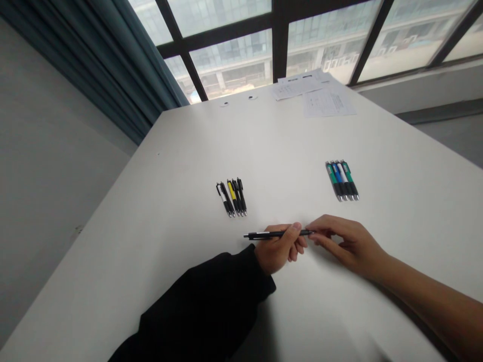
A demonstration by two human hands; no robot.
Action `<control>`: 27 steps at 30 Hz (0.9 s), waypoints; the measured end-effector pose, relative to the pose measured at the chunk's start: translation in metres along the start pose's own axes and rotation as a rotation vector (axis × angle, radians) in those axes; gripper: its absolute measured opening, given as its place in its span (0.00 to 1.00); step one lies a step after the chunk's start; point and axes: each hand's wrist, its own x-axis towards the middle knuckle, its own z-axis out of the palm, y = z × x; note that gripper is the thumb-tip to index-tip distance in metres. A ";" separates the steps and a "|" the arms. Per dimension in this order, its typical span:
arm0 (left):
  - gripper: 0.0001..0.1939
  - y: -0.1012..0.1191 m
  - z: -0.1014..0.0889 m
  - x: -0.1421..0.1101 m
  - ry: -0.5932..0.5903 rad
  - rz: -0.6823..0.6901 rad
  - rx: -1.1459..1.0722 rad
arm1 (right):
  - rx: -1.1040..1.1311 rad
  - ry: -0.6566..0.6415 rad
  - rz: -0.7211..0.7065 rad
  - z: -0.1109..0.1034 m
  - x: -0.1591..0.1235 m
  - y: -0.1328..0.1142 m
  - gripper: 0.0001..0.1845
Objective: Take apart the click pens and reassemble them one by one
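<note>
My left hand (281, 249) is closed around a black pen (269, 235), which lies level across the fingers with the thumb on top. The pen's clicker end points left and its tip points right. At that tip, the thumb and forefinger of my right hand (349, 244) are pinched together. Beyond my left hand lies a row of several pens (232, 197), mostly black, one with a yellow barrel and one with white. Past my right hand is a second row of pens (341, 181), green, blue and white with black grips.
The white table (181, 201) stretches away to the windows (241, 60). Printed papers (313, 93) lie at its far edge, near two round cable-hole covers (225, 104). A blue curtain (113, 60) hangs at the far left beside a grey wall (45, 151).
</note>
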 end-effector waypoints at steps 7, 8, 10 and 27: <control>0.31 -0.002 -0.001 0.000 -0.011 0.015 0.001 | 0.002 0.042 -0.077 -0.001 0.000 -0.001 0.11; 0.30 -0.002 -0.001 0.001 0.002 0.017 -0.013 | 0.007 0.051 -0.094 -0.001 0.000 -0.002 0.11; 0.28 -0.002 -0.001 0.002 0.028 0.015 -0.061 | 0.018 0.066 -0.121 -0.001 0.001 -0.003 0.11; 0.22 -0.007 -0.005 0.007 0.056 -0.001 -0.235 | 0.008 0.009 0.027 -0.004 0.002 -0.004 0.08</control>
